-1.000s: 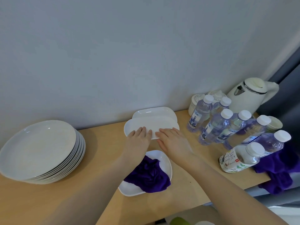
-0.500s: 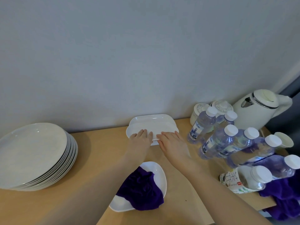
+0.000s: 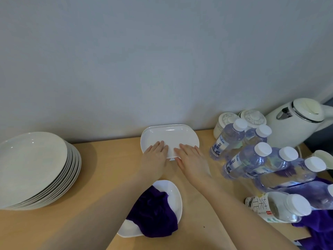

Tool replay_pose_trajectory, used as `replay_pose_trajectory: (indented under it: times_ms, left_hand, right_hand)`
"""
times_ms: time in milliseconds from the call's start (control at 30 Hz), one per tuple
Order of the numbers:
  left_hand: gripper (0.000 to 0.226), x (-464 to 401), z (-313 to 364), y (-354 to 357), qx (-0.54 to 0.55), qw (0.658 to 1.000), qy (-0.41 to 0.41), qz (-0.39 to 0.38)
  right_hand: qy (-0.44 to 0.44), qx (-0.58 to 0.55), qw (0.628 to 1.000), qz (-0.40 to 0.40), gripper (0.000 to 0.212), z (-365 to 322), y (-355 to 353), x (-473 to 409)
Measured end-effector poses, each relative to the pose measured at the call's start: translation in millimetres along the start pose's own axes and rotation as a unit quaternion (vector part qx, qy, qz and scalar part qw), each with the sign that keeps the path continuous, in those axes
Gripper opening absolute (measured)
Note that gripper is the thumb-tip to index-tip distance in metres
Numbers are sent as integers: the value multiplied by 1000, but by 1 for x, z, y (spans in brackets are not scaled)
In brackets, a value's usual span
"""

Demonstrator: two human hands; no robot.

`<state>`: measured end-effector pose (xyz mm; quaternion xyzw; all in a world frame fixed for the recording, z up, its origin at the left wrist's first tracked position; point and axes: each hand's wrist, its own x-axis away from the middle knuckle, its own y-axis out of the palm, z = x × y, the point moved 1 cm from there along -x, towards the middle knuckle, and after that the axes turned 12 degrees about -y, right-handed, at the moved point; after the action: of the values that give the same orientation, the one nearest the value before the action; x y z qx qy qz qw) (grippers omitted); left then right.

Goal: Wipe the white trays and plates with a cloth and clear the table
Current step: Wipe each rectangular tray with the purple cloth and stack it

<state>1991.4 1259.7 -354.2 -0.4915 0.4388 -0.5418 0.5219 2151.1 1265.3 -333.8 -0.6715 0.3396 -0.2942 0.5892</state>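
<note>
- Your left hand [image 3: 156, 154] and right hand [image 3: 191, 156] lie flat, fingers straight, on the near edge of the stacked trays [image 3: 171, 137] by the wall.
- Purple cloth [image 3: 153, 214] lies on the near small plate [image 3: 173, 195].

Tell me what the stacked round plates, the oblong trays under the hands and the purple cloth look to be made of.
Round plates: probably glazed ceramic, off-white, with soft glints and thick rims. Oblong trays: glossy bright white, thin rimmed, with a sharp highlight; melamine, plastic or porcelain, the look leaves it open. Purple cloth: soft matte fabric, crumpled in folds, perhaps microfibre.
</note>
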Motion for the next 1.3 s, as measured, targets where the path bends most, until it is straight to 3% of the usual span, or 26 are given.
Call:
replay_pose_trajectory:
  times_ms: [233,500,667,733,900,1000,1100,1200,1300]
  left_hand:
    - [57,-2,1,7,-1,1000,-9,-16]
    - [66,2,-1,5,-75,996,-6,-45]
    - [56,3,-4,-7,-70,995,-20,-62]
    - [52,10,-8,-12,-78,996,-27,-36]
    - [35,49,-25,-23,-25,989,41,137]
    - [38,71,-44,-18,8,990,41,134]
    - [25,94,-64,-10,0,990,18,139]
    - [33,119,-80,-7,10,993,-7,121]
    - [27,140,-92,-2,43,994,-44,93]
  right_hand:
    - [6,-25,1000,-3,43,3,7,-5]
    - [17,-27,999,-34,48,-3,13,-9]
    - [12,-48,999,-23,43,-2,4,-10]
    - [19,-54,998,2,41,-4,-1,-5]
    - [25,-94,993,73,33,-32,0,24]
    - [1,-75,991,106,35,-56,5,40]
    - [-23,-103,993,53,39,-85,13,52]
    - [-57,-158,986,-3,40,-110,26,58]
    - [-60,-177,981,-48,41,-131,34,59]
